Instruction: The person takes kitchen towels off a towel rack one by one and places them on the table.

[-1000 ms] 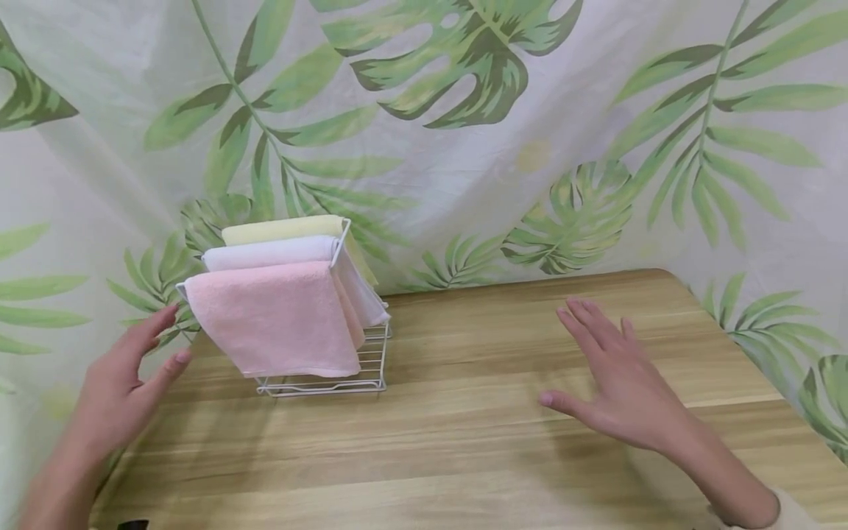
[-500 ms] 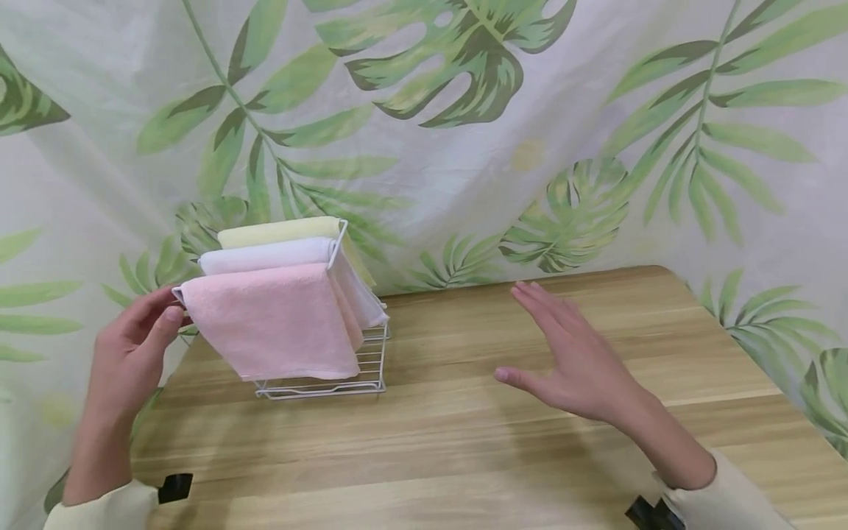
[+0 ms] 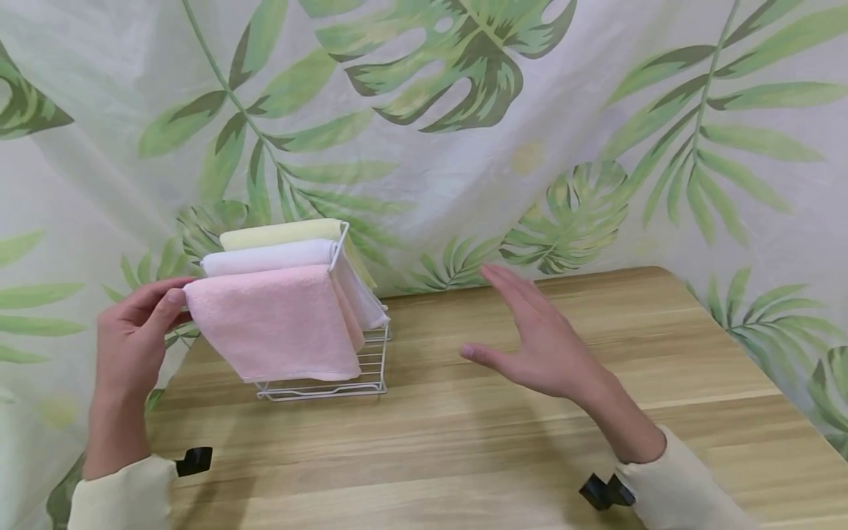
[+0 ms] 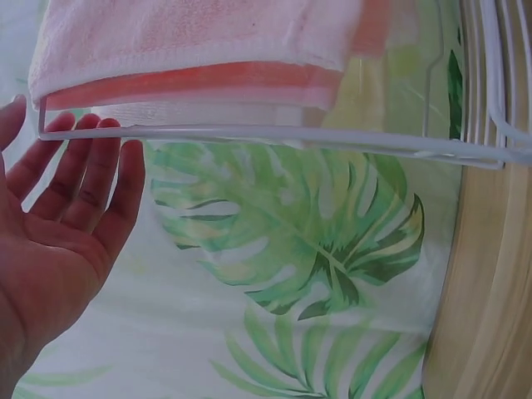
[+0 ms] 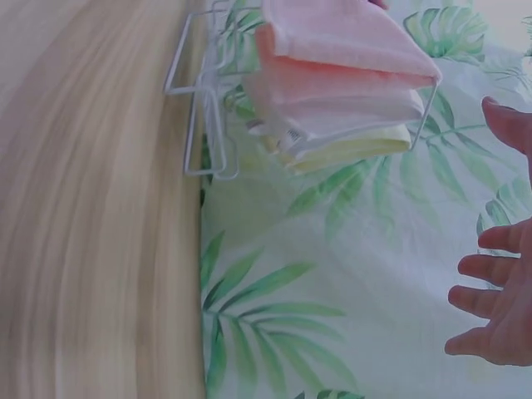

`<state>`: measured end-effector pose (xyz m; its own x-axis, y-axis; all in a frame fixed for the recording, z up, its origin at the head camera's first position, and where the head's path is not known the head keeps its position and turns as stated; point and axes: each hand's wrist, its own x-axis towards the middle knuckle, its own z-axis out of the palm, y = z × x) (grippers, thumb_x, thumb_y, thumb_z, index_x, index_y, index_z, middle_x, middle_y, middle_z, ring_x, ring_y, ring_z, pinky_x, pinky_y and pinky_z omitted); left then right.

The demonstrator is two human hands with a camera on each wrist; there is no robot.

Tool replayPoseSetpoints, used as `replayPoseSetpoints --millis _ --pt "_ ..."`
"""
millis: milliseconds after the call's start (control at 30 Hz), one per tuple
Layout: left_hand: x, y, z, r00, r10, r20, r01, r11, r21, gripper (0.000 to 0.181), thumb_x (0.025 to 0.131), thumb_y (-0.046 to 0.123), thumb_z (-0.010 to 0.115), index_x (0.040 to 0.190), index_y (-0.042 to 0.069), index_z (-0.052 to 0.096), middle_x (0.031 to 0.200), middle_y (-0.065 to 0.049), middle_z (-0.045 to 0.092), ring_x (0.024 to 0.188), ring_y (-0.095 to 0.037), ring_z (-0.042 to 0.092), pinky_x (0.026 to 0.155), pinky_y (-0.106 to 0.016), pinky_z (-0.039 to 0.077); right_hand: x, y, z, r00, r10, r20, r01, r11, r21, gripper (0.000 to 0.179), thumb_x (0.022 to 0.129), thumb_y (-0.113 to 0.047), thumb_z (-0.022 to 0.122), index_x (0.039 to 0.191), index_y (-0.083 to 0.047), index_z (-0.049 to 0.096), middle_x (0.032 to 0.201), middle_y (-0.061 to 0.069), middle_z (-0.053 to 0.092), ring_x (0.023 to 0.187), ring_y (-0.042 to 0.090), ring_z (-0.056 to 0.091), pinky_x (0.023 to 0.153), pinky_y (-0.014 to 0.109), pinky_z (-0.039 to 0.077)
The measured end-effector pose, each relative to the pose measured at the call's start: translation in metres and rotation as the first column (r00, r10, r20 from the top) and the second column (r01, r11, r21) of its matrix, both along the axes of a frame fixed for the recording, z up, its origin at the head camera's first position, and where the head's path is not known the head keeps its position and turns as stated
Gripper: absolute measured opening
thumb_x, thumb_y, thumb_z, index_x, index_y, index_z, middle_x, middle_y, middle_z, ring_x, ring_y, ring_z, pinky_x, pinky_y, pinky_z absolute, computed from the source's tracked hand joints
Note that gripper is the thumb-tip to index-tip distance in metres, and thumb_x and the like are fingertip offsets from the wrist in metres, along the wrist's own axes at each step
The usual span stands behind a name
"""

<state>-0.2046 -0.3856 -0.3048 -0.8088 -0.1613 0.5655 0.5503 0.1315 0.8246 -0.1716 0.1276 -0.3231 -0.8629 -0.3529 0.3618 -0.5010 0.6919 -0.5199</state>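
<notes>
The pink towel (image 3: pixel 271 324), white towel (image 3: pixel 268 257) and yellow towel (image 3: pixel 281 234) already hang on the rack (image 3: pixel 383 383) near the left edge of the table (image 3: pixel 424 456), and our left hand (image 3: pixel 135 335) pinches its corner, while our right hand (image 3: pixel 539 357), fingers wide, has yet to touch it.

- Left hand (image 3: pixel 135 320), first apart from the rack (image 3: pixel 324 394), now pinches its upper left corner.
- Right hand (image 3: pixel 539 350) moves leftward over the table (image 3: pixel 411 464), nearer the rack.

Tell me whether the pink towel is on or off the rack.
On: the pink towel drapes over the white rack, both halves hanging down.
</notes>
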Motion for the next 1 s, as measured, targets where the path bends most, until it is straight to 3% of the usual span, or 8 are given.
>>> replayPoseSetpoints --millis 333,600,800,1000 --pt "0.001 -0.001 0.000 0.989 -0.134 -0.060 0.137 0.989 0.047 0.022 0.099 -0.018 0.060 0.116 -0.015 0.072 0.100 -0.003 0.082 0.085 -0.010 0.078 0.078 -0.018 0.066 -0.005 -0.031 0.008 0.998 0.065 0.005 -0.064 0.994 -0.087 0.102 0.091 -0.066 0.076 0.171 -0.034 0.022 0.179 -0.009 0.023 0.167 0.023 0.025 0.131 0.063 0.032" --pt "0.001 -0.003 -0.002 0.994 -0.099 -0.047 0.104 0.988 0.114 0.021 0.096 -0.019 0.063 0.117 -0.021 0.069 0.098 -0.009 0.081 0.081 -0.015 0.078 0.075 -0.022 0.067 -0.012 -0.060 0.015 0.990 0.143 -0.011 -0.143 0.981 -0.128 0.099 0.093 -0.061 0.077 0.171 -0.028 0.025 0.178 -0.007 0.027 0.167 0.021 0.024 0.133 0.058 0.030" --pt "0.003 -0.001 -0.004 0.994 -0.088 -0.062 0.098 0.977 0.190 0.021 0.093 -0.025 0.062 0.112 -0.022 0.069 0.092 -0.012 0.079 0.076 -0.018 0.077 0.072 -0.025 0.068 -0.022 -0.077 0.021 0.970 0.234 -0.072 -0.241 0.963 -0.123 0.096 0.093 -0.055 0.079 0.169 -0.020 0.031 0.176 -0.003 0.033 0.165 0.021 0.029 0.136 0.054 0.026" --pt "0.003 0.003 -0.004 0.992 -0.094 -0.089 0.110 0.975 0.195 0.022 0.091 -0.027 0.063 0.113 -0.025 0.066 0.090 -0.013 0.079 0.074 -0.018 0.076 0.071 -0.026 0.068 -0.031 -0.087 0.024 0.946 0.289 -0.146 -0.304 0.948 -0.096 0.091 0.094 -0.051 0.081 0.166 -0.018 0.038 0.171 0.001 0.043 0.160 0.022 0.040 0.132 0.051 0.036"
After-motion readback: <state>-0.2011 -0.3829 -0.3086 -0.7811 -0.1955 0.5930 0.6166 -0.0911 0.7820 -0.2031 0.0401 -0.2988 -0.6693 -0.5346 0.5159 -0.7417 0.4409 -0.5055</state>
